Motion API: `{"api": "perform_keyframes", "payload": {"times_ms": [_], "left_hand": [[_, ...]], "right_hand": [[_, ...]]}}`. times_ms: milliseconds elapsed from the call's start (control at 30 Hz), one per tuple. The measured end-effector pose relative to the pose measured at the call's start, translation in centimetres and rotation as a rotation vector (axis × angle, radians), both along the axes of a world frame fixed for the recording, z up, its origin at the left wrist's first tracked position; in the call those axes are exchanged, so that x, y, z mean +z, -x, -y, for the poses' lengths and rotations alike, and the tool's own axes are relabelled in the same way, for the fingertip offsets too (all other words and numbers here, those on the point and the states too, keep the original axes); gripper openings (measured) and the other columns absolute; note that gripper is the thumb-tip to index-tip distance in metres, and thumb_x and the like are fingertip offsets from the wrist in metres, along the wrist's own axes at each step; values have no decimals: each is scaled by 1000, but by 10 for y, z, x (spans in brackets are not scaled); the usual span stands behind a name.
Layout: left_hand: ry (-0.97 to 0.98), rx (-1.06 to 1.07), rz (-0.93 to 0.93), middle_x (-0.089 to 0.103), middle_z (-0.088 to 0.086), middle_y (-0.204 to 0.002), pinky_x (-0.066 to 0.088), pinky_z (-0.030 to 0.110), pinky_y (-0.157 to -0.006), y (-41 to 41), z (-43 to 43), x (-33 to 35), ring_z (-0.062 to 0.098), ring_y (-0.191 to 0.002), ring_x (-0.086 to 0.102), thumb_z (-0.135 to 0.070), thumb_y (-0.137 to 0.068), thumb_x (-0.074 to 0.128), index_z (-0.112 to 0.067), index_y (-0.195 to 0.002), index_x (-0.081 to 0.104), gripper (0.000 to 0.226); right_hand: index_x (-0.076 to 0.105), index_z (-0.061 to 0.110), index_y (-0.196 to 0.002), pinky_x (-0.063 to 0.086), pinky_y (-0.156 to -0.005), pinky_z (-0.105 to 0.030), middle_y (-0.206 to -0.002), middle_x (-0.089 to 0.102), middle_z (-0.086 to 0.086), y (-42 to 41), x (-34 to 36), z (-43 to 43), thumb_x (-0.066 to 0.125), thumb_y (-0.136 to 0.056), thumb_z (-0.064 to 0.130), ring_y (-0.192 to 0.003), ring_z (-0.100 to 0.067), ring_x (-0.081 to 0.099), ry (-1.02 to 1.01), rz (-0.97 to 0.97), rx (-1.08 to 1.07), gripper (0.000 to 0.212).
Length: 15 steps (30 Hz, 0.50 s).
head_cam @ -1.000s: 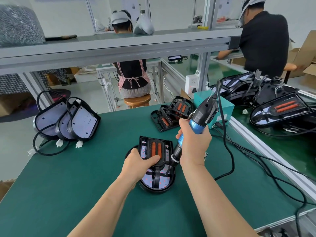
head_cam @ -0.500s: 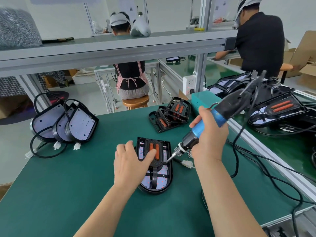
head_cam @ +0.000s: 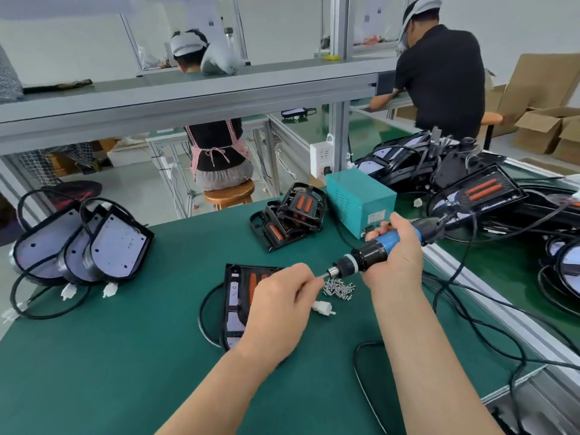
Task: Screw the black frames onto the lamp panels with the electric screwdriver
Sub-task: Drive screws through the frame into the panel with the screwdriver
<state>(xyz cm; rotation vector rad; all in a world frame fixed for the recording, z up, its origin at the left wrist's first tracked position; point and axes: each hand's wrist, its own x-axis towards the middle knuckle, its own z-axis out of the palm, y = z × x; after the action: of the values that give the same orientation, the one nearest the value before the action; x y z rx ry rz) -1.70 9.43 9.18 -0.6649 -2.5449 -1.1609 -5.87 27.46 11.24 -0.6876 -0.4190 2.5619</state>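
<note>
Green matting covers the table under my hands in a busy assembly workshop. On it, directly ahead of me, lies the lamp panel with its black frame seated on top, long axis running away from me; my left hand covers most of its right half. Just right of the panel sits a small heap of screws, between my two hands. My left hand is nearer the heap, fingers pinched narrow at the driver's tip, apparently setting a screw there, though I cannot see one. My right hand is wrapped around the electric screwdriver, which lies almost level, bit pointing left toward the left fingertips, not yet down at the frame. I judge the tool must tip upright next.
</note>
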Motion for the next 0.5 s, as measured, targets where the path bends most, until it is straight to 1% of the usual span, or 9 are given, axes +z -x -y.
{"api": "perform_keyframes", "payload": {"times_ms": [67, 100, 200, 300, 333, 367, 400, 433, 500], "left_hand": [[208, -52, -410, 44, 4, -60, 40, 38, -52, 5, -1, -4, 23, -56, 39, -20, -99, 60, -7, -65, 50, 37], [266, -89, -536, 44, 4, -61, 39, 38, -50, 7, -2, -4, 23, -56, 39, -20, -99, 58, -8, -65, 51, 37], [332, -114, -662, 46, 3, -61, 37, 34, -48, 15, -8, -3, 21, -55, 40, -22, -97, 56, -10, -65, 53, 35], [428, -103, -636, 53, 1, -64, 44, 34, -49, 26, -13, -4, 21, -57, 49, -25, -90, 69, -11, -71, 60, 25], [484, -102, -556, 59, 0, -71, 49, 34, -56, 31, -14, -3, 22, -64, 55, -28, -86, 75, -11, -82, 65, 20], [548, -84, -446, 64, -1, -84, 51, 36, -68, 38, -15, 0, 22, -78, 59, -32, -85, 77, -14, -98, 67, 24], [619, -63, -349, 65, -4, -97, 49, 35, -81, 48, -13, 0, 21, -94, 58, -35, -88, 72, -19, -113, 64, 30], [695, -31, -271, 64, -7, -107, 43, 33, -89, 58, -11, 1, 20, -105, 52, -35, -93, 66, -25, -120, 61, 30], [865, 9, -177, 64, -12, -110, 38, 31, -91, 75, -11, 1, 18, -111, 47, -31, -96, 56, -33, -117, 63, 22]], "right_hand": [[57, 14, -78, 49, -47, -20, -62, 58, 3, 3, -12, -8, 69, -93, 12, -45, -10, 54, 76, 47, 63, 19], [57, 15, -80, 50, -49, -21, -64, 59, 3, 4, -17, -12, 70, -92, 14, -49, -11, 54, 114, 64, 100, 18], [57, 16, -87, 51, -53, -22, -71, 59, 3, 9, -28, -21, 74, -89, 15, -56, -11, 54, 178, 84, 147, 17], [59, 16, -85, 52, -48, -21, -74, 61, 1, 17, -34, -28, 75, -88, 13, -55, -11, 55, 203, 45, 88, 16], [60, 15, -85, 52, -49, -21, -75, 61, 1, 20, -37, -32, 75, -88, 13, -54, -10, 56, 201, 31, 61, 16], [60, 15, -85, 53, -50, -21, -75, 62, 1, 22, -40, -36, 76, -89, 14, -53, -10, 56, 200, 19, 36, 15], [61, 15, -87, 53, -50, -21, -75, 63, 2, 24, -44, -41, 76, -88, 15, -52, -10, 57, 207, 5, 13, 15], [62, 15, -89, 53, -51, -21, -74, 64, 3, 25, -49, -46, 77, -88, 17, -51, -10, 57, 215, -10, -7, 15], [62, 14, -92, 53, -53, -21, -73, 63, 4, 28, -57, -55, 77, -89, 19, -51, -10, 57, 215, -32, -36, 16]]}}
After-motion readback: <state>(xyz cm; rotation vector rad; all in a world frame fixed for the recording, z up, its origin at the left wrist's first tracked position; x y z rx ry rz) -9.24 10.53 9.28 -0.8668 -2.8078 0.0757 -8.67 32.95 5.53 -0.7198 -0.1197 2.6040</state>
